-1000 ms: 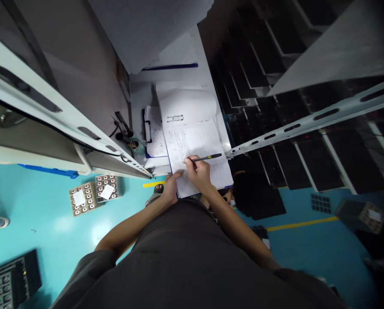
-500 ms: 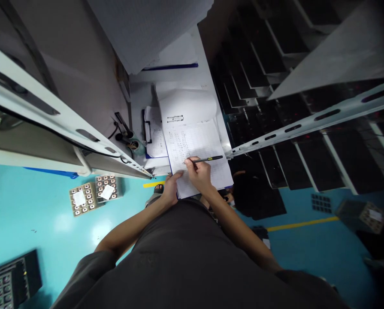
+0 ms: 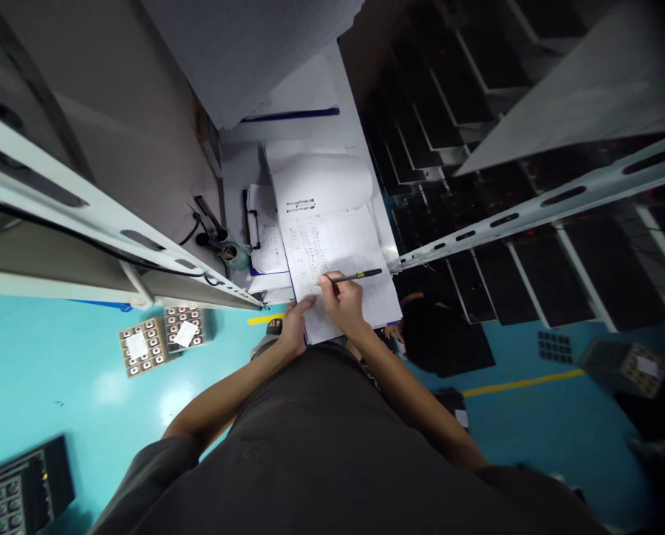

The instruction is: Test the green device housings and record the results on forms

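A black pen (image 3: 359, 276) is pinched in my right hand (image 3: 343, 301), its tip down on the ruled page of an open record book (image 3: 348, 238). Handwritten columns run down the left part of that page, and a turned-over sheet (image 3: 321, 178) curls at its top. My left hand (image 3: 295, 325) grips the book's lower left corner, thumb on the paper and the other fingers hidden beneath. To the left of the book lies a clipboard with papers (image 3: 267, 234).
A cup with dark-handled tools (image 3: 232, 254) stands left of the clipboard. White slotted posts (image 3: 143, 239) flank me on both sides. Dark racks (image 3: 549, 275) fill the right. A person in black (image 3: 443, 334) is low beyond my right arm. Part boxes (image 3: 143, 345) sit on the floor.
My hands, the pen and the book keep nearly the same pose, while the view shifts slightly. The person in black has moved a little, and their hand shows more clearly.
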`<action>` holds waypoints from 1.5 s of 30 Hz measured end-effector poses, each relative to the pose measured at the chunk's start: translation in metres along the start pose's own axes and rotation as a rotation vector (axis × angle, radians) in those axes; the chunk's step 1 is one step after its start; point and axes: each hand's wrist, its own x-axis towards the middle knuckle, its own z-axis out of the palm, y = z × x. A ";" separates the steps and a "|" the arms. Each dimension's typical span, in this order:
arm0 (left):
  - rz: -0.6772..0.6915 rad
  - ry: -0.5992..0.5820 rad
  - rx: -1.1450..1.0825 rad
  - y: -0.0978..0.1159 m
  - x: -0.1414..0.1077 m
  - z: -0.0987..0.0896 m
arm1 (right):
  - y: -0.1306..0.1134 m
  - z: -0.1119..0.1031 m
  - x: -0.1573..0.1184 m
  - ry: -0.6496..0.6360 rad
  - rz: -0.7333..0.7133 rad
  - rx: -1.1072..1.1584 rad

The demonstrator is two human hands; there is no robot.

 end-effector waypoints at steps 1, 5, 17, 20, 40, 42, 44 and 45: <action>-0.001 -0.005 -0.004 0.000 0.000 0.000 | 0.000 0.000 0.000 0.012 0.012 0.001; -0.016 -0.003 -0.015 0.001 0.000 0.000 | 0.000 0.000 0.000 0.032 0.046 -0.011; -0.020 0.000 -0.008 0.001 0.002 0.000 | 0.000 0.001 0.001 0.016 -0.014 0.004; -0.027 -0.002 -0.010 0.001 0.002 0.000 | 0.000 0.000 0.001 0.026 0.001 0.019; -0.016 0.018 -0.021 0.000 -0.002 0.000 | 0.005 -0.007 0.001 -0.011 0.007 0.000; -0.019 0.020 -0.023 0.001 -0.002 0.001 | 0.005 -0.007 0.001 -0.003 0.009 0.005; -0.024 0.025 -0.025 0.001 -0.003 0.001 | 0.004 -0.008 0.001 -0.010 0.005 0.005; -0.027 0.029 -0.027 0.002 -0.003 0.002 | 0.004 -0.008 0.001 -0.015 0.002 0.001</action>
